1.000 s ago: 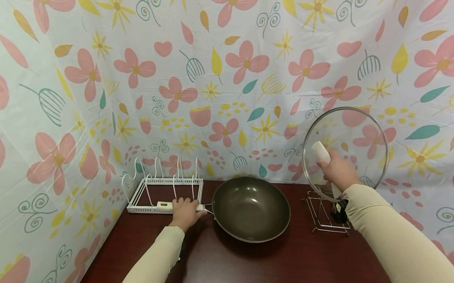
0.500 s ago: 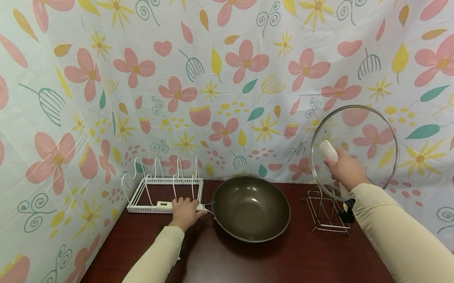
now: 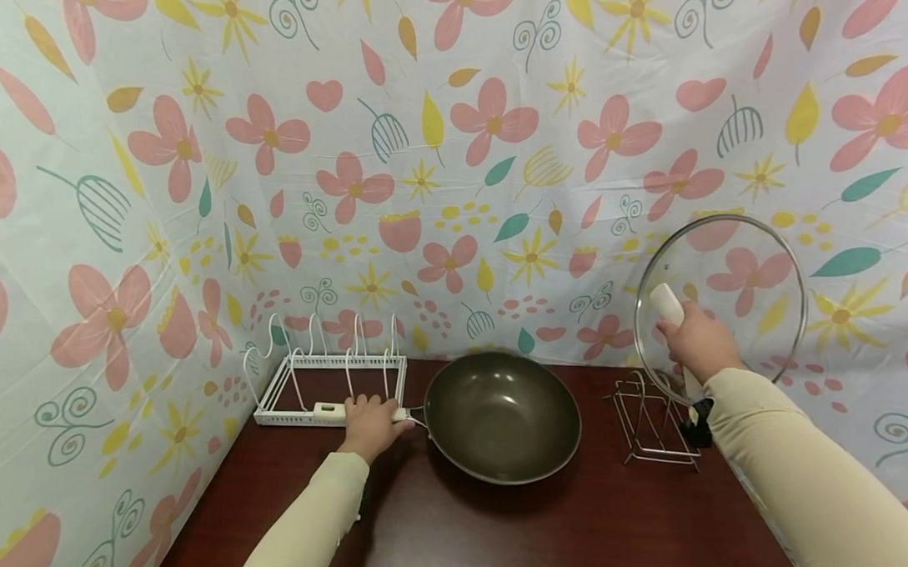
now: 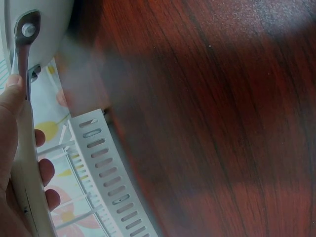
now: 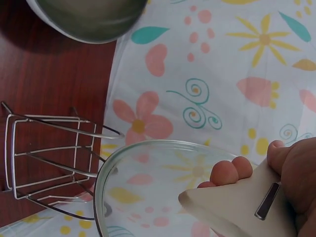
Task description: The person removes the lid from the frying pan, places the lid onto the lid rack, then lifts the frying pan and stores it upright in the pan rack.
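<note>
My left hand grips the cream handle of a dark wok, thumb along one side and fingertips showing past the other. The wok sits in the middle of the table with its bowl facing up. On the right, my right hand holds a round glass lid by its cream grip. This lid stands tilted nearly upright in the air, its lower rim close above a small metal wire rack. In the right wrist view the lid's metal rim overlaps that rack's wires.
A white rack with several upright wire loops stands at the left, behind the wok handle. The dark red wooden table meets a flower-patterned curtain at the back and left. A black device shows at my right wrist.
My right hand has moved to the right with the lid, and the lid now overlaps less of the wire rack. The left hand and wok stay where they were.
</note>
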The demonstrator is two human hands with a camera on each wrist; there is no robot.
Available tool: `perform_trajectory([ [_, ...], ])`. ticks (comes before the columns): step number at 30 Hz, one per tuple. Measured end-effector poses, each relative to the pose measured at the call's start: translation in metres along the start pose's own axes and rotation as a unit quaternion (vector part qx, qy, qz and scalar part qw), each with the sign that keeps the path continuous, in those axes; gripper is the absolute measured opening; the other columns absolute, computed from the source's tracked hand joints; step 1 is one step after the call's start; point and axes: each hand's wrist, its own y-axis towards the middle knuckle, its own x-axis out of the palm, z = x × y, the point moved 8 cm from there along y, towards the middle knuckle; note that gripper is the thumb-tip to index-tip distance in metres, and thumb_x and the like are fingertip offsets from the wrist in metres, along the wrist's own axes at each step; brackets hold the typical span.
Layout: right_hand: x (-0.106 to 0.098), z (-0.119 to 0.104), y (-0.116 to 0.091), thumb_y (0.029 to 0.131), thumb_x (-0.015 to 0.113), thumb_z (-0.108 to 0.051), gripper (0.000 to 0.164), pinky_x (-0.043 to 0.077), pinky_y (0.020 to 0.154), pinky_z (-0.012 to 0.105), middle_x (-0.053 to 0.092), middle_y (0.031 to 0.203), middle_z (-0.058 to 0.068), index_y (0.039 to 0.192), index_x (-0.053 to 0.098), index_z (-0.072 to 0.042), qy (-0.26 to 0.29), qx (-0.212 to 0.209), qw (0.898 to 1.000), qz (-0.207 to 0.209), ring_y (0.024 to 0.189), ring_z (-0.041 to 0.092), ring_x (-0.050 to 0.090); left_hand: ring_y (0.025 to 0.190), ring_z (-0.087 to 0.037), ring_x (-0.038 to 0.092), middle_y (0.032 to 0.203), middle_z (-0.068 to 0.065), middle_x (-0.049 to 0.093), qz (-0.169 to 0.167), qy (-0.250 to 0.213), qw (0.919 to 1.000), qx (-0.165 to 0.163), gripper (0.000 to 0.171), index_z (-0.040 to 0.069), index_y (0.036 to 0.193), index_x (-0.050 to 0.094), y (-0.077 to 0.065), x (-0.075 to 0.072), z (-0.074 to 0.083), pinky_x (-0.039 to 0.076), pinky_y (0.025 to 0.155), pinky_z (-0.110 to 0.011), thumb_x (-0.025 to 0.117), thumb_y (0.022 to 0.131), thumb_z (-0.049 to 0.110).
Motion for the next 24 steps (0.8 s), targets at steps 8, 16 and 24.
perform_trajectory([
  [8, 0.006, 0.010, 0.004, 0.107, 0.046, -0.032, 0.050, 0.048, 0.053, 0.041, 0.060, 0.078, 0.020, 0.123, 0.041, 0.016, -0.009, 0.013, 1.000, -0.007, 0.058, 0.028, 0.061, 0.098, -0.036, 0.053, 0.102, -0.010, 0.065, -0.004, 0.000, 1.0000, -0.002, 0.056, 0.019, 0.117, 0.072, -0.001, -0.001, 0.001, 0.031, 0.089, -0.056, 0.069, 0.085, 0.064],
  [16, 0.010, 0.018, 0.005, 0.106, 0.047, -0.035, 0.051, 0.047, 0.057, 0.046, 0.062, 0.069, 0.015, 0.117, 0.045, 0.014, -0.016, 0.016, 1.000, -0.001, 0.065, 0.036, 0.062, 0.096, -0.035, 0.053, 0.101, -0.009, 0.065, 0.002, 0.001, 1.0000, 0.003, 0.055, 0.018, 0.114, 0.072, -0.001, -0.001, 0.001, 0.031, 0.089, -0.055, 0.069, 0.085, 0.064],
  [24, 0.019, 0.020, 0.002, 0.106, 0.047, -0.035, 0.051, 0.046, 0.057, 0.047, 0.061, 0.059, 0.009, 0.119, 0.042, 0.014, -0.028, 0.006, 0.999, 0.020, 0.060, 0.035, 0.061, 0.095, -0.035, 0.053, 0.100, -0.009, 0.065, 0.007, 0.007, 0.9999, 0.001, 0.055, 0.019, 0.113, 0.072, -0.001, -0.001, 0.002, 0.031, 0.089, -0.055, 0.068, 0.084, 0.066],
])
